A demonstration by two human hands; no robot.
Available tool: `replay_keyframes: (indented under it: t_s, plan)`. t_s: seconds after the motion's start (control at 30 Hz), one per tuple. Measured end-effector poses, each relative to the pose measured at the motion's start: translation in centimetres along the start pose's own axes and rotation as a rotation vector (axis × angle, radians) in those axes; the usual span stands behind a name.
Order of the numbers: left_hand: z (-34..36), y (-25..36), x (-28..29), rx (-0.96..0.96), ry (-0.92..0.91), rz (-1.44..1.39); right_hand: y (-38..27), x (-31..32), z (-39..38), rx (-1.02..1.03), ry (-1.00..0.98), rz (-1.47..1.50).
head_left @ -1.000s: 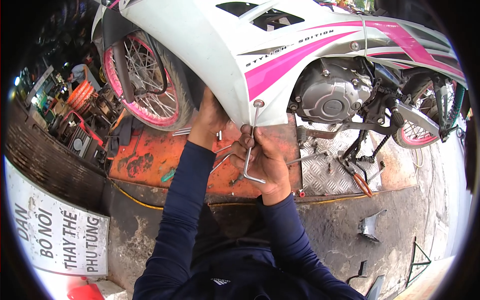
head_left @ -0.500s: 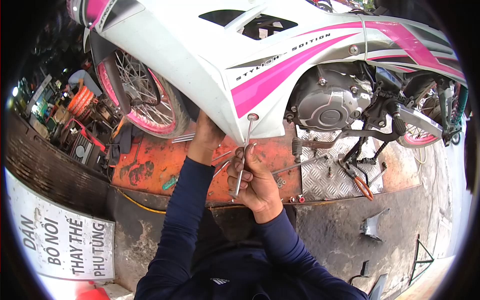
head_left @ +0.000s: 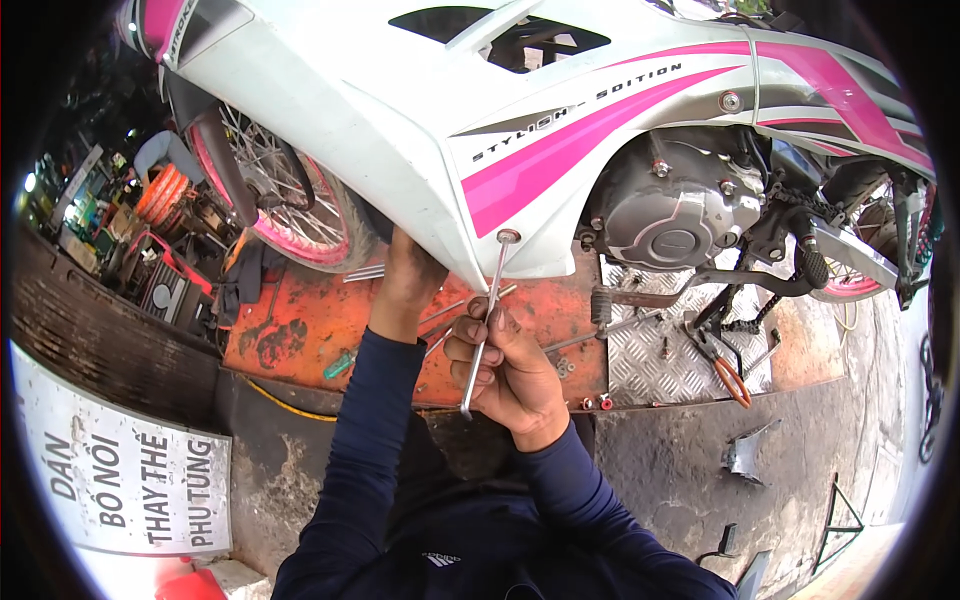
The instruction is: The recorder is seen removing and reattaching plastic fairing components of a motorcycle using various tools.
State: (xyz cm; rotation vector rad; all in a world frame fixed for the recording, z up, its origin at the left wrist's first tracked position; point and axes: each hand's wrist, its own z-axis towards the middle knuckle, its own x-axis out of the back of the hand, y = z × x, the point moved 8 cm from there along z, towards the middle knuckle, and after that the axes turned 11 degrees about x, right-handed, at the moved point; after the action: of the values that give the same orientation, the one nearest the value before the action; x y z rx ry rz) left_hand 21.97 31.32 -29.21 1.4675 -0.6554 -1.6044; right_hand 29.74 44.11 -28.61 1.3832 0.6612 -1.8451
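Note:
A white and pink motorbike fairing (head_left: 400,160) spans the upper middle of the head view. Against a bolt (head_left: 508,236) near its lower corner rests the head of a slim chrome L-shaped wrench (head_left: 477,367). My right hand (head_left: 520,385) is closed round the wrench's shaft, thumb and fingers wrapped on it, and the bent end sticks out below. My left hand (head_left: 410,275) reaches up behind the fairing's lower edge beside the front wheel (head_left: 335,240). Its fingers are hidden there, so what they touch does not show.
Below the bike lies a worn orange platform (head_left: 280,315) with a ridged metal plate (head_left: 640,375). Orange-handled pliers (head_left: 732,380), a green-handled tool (head_left: 340,364), and several rods and small fasteners lie on it. The engine (head_left: 670,215) and foot peg (head_left: 601,306) are to the right.
The wrench has turned slightly in my right hand, its bent lower end now showing more. My left hand stays behind the fairing. The view has shifted a little.

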Motion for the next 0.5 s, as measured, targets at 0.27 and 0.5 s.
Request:
replay_keyframes:
  t_s: [0.27,0.5]
  plan:
    - [-16.6,2.3,-7.2,-0.725,0.203,0.946,-0.9,1.3,-0.3,0.078,0.086,-0.254]
    - [-16.6,3.6,-12.5,-0.781,-0.166,1.612,-5.8,-2.6,-2.1,0.349,0.053,-1.812]
